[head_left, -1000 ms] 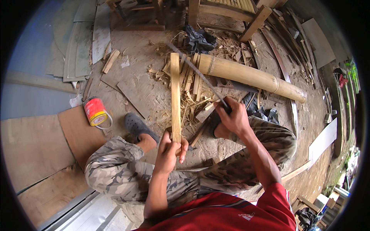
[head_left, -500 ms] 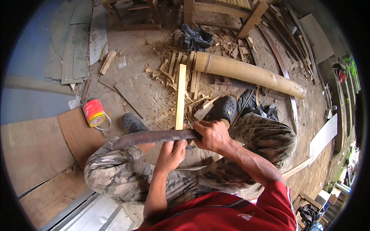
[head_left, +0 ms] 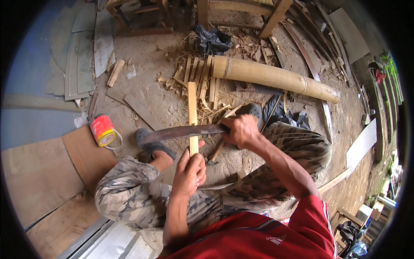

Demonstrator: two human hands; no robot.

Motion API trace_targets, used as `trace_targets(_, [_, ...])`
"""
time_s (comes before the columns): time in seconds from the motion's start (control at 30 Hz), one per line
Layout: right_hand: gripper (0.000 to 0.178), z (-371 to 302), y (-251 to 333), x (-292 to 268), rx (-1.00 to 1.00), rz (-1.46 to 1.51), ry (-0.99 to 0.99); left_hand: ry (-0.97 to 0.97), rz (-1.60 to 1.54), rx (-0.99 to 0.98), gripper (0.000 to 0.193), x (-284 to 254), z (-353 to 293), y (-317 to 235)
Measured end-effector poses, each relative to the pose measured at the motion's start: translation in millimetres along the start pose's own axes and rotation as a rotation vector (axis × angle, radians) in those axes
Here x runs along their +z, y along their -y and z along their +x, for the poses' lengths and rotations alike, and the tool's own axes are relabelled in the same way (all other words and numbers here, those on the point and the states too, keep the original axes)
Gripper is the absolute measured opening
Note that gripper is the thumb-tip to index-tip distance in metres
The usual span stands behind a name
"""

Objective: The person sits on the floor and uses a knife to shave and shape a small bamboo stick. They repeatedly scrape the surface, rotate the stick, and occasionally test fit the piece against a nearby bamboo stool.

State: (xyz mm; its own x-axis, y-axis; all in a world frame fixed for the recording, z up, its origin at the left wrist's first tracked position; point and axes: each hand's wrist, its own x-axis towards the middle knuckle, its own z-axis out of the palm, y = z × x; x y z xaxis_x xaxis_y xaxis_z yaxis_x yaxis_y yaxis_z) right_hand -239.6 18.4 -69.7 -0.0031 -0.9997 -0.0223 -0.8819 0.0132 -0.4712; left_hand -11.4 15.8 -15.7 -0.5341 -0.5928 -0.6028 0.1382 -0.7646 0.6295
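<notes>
From here, the left hand [head_left: 188, 172] grasps the flat, pale-yellow, wood-like strip [head_left: 192, 101], pointing to twelve o'clock, and the right hand [head_left: 241, 131], at two o'clock from it, clenches the long, dark, curved metal knife [head_left: 177, 132] across the strip. I judge it a shaving stroke, next needing a steady strip. The knife's handle is hidden in the grip; whether the edge bites, I cannot tell.

1 strip [head_left: 192, 113], straight, narrow and pale yellow, is pointing lengthwise up the view. 1 knife [head_left: 177, 132], long and dark-bladed, is crossing over the strip's lower half, its tip pointing left.
</notes>
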Motion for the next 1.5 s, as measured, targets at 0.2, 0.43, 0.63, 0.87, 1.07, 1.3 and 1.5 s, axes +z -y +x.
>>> trace_targets(0.2, [0.014, 0, -15, 12, -0.095, -0.001, -0.005, -0.026, 0.023, -0.046, 0.036, 8, -1, 3])
trace_targets(0.43, [0.015, -3, -6, 12, -0.147, 0.033, -0.008, -0.084, -0.01, -0.087, 0.035, 8, 3, 10])
trace_targets(0.63, [0.015, -2, -3, 22, -0.156, 0.067, -0.01, -0.044, 0.002, -0.066, 0.038, 8, 4, 5])
trace_targets(0.87, [0.016, 2, -14, 19, -0.045, 0.011, 0.05, 0.003, -0.074, -0.136, 0.039, 3, -5, 6])
trace_targets(1.07, [0.02, 28, -55, 5, 0.238, -0.092, -0.101, 0.062, -0.045, -0.106, 0.039, -4, -19, 9])
trace_targets(1.3, [0.021, -1, -1, 3, 0.009, -0.008, 0.032, -0.047, 0.094, -0.009, 0.039, 3, 2, 10])
trace_targets(1.5, [0.02, -9, 9, 8, -0.036, 0.036, -0.023, -0.03, 0.13, 0.011, 0.028, -8, 10, 14])
